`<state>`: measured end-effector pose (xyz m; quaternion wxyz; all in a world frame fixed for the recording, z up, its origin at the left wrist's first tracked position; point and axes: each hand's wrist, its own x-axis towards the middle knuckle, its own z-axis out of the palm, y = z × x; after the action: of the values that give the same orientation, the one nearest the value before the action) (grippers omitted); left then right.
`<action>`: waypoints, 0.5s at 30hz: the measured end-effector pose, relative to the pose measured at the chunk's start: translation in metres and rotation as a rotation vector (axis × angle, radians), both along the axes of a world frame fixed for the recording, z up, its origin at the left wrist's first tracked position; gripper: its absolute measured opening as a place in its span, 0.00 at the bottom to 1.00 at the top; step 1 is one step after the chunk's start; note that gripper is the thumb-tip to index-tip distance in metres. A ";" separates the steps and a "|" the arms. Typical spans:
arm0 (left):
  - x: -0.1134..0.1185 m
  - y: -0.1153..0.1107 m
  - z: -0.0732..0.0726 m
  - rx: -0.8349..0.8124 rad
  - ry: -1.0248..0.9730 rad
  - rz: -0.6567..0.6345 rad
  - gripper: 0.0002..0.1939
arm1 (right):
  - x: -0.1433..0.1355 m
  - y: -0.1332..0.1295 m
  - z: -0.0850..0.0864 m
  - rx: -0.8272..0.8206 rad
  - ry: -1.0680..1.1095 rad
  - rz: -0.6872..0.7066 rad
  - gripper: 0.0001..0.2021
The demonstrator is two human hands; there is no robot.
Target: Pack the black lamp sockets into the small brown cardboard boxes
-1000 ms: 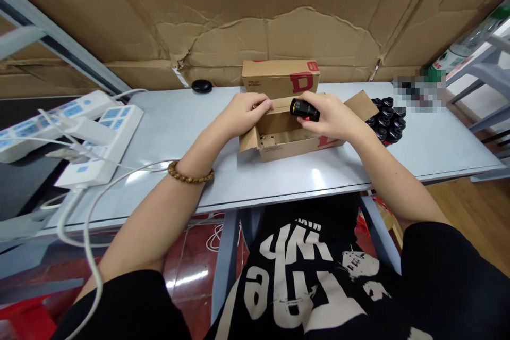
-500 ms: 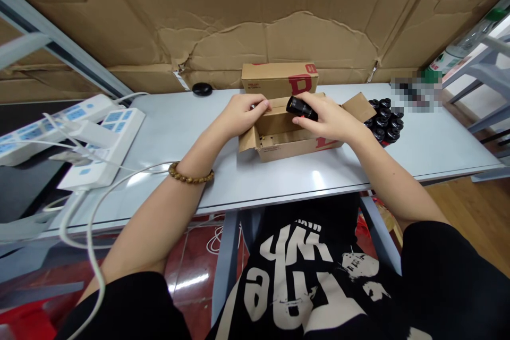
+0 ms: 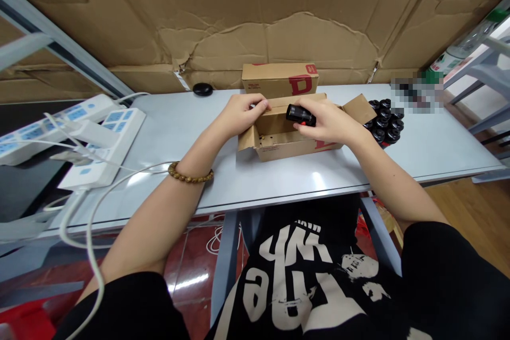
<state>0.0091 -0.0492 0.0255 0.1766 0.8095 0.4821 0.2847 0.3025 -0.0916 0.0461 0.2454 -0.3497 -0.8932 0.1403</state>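
In the head view, I'm looking down on two bare hands at an open box (image 3: 292, 150) of cardboard on a pale tabletop (image 3: 227, 183). Take that box as the clock's centre, with twelve pointing away from the person. The left hand (image 3: 241, 114) is at its ten o'clock corner, thumb and fingers pinched on the rim; a left flap (image 3: 247, 139) juts out below it, toward nine. The right hand (image 3: 326, 119) comes in from between two and three, wrapped round what looks to me like a black flashlight (image 3: 298, 115) with a touch of red. The flashlight lies nearly level over the opening, its free end toward nine; the part in the palm is hidden.

Between two and three a right flap (image 3: 360, 109) slants outward, and just beyond it, at three, a cluster of black cylinders (image 3: 383, 122) stands packed together. A closed box (image 3: 269, 78) is at twelve, a black oval object (image 3: 203, 89) near ten, and a white power strip (image 3: 113, 143) well apart at nine.

The step in hand, I'd judge, is handling the flashlight at the box's mouth while the left hand steadies the cardboard. The next move seems to call for a held rim and a controlled wrist, so the flashlight doesn't catch the walls. I can't tell whether it touches the far one.
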 end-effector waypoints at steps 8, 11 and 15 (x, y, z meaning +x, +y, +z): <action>-0.001 0.001 -0.002 -0.002 0.001 0.001 0.22 | -0.002 0.003 -0.003 -0.007 -0.009 -0.008 0.07; -0.001 0.001 -0.001 -0.013 -0.014 -0.007 0.21 | -0.001 0.003 -0.005 -0.032 0.011 0.004 0.13; -0.002 0.002 -0.002 -0.004 -0.011 -0.014 0.21 | 0.000 0.003 -0.006 -0.037 0.027 0.018 0.21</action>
<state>0.0076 -0.0474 0.0235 0.1828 0.8109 0.4762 0.2868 0.3024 -0.0887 0.0404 0.2498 -0.3443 -0.8900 0.1639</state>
